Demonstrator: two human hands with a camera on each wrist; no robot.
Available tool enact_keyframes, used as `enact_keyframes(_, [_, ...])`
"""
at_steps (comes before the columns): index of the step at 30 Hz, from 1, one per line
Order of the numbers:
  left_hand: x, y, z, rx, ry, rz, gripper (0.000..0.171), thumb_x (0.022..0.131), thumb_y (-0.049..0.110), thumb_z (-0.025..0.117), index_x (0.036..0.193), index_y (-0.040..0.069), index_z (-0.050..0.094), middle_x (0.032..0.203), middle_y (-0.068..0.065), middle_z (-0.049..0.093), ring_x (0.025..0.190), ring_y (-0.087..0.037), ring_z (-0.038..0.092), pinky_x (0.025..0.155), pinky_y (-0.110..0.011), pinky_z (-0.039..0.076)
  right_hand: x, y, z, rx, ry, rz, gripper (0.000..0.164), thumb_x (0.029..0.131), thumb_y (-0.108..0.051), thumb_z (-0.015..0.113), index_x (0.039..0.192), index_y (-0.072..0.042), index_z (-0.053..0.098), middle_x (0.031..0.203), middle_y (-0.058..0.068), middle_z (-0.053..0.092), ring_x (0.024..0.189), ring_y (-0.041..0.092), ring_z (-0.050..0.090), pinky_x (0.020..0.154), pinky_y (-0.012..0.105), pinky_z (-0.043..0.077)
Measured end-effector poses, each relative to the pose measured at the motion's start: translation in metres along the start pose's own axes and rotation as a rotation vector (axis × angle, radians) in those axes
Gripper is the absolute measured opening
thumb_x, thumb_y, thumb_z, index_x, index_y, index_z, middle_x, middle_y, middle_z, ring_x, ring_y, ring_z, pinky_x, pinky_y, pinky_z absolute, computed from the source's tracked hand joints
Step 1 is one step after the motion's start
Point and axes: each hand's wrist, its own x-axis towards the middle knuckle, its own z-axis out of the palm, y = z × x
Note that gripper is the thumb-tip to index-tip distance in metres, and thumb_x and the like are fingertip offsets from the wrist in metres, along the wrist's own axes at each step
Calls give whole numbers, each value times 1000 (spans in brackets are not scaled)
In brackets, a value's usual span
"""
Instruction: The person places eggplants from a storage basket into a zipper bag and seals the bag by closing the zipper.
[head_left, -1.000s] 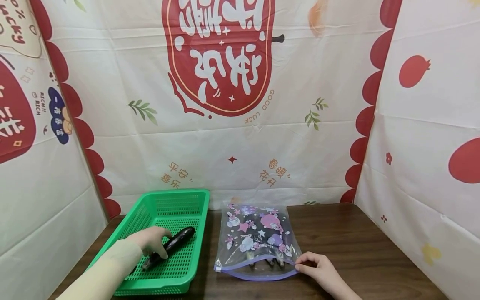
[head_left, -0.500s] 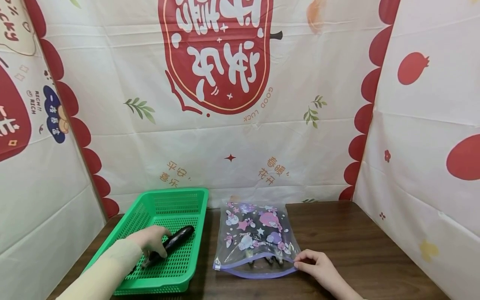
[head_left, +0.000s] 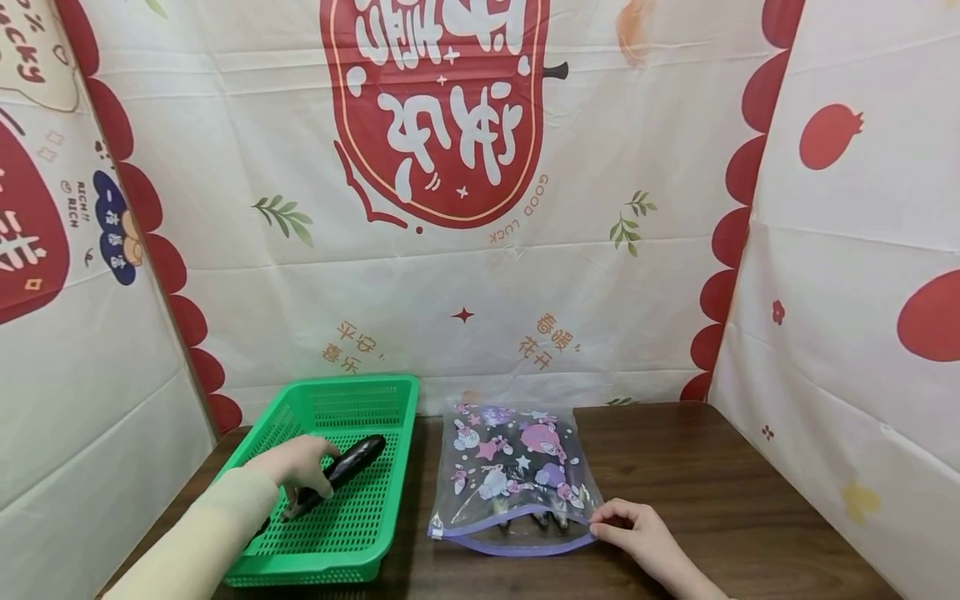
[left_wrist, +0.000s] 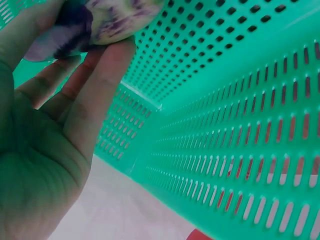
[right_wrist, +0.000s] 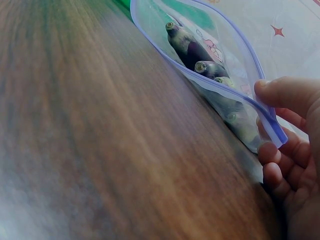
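In the head view my left hand (head_left: 298, 467) grips a long dark eggplant (head_left: 357, 460) inside the green basket (head_left: 405, 417), fingers on one side and thumb on the other. The left wrist view shows the purple-and-pale stem end of the eggplant (left_wrist: 120, 20) between thumb and fingers. On the right, my right hand (head_left: 637, 537) pinches the corner of a clear zip bag (head_left: 517, 467) with a purple seal and cartoon print. The bag's mouth gapes, and several eggplants (right_wrist: 187, 47) lie inside with their stem ends toward the mouth.
Both basket and bag rest on a brown wooden table (head_left: 660, 467). A printed cloth (head_left: 465, 283) rises behind and along both sides. A small dark tip (head_left: 262, 527) shows in the basket beside my left sleeve; the rest of it is hidden.
My left hand and the eggplant in it have shifted slightly up in the head view, within the basket. The right hand keeps its pinch on the bag's corner.
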Motion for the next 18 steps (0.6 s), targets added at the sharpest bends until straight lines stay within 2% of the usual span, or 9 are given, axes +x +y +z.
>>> enact_keyframes(4, [-1,2,-7,8,-4,10,62,77,9,80,132,0,54,132,-29,48,59,-22,63,49,-41,53,0,0,0,12,-6,-10,9,89,-8,69,90,0,69,83,2,66,72,6,55,63,25,46])
enact_keyframes(12, [-8,8,-18,48,22,36,60,77,11,80,132,3,56,130,-26,51,50,-22,60,49,-39,52,-1,-6,0,2,18,29,5,87,-7,71,89,-2,70,82,0,66,71,6,54,63,24,45])
enact_keyframes(18, [-14,11,-29,35,50,60,62,77,12,80,133,3,55,129,-25,51,60,-18,60,49,-37,51,0,-5,-1,-7,9,-2,7,87,-7,70,89,0,70,82,0,66,72,5,54,62,24,45])
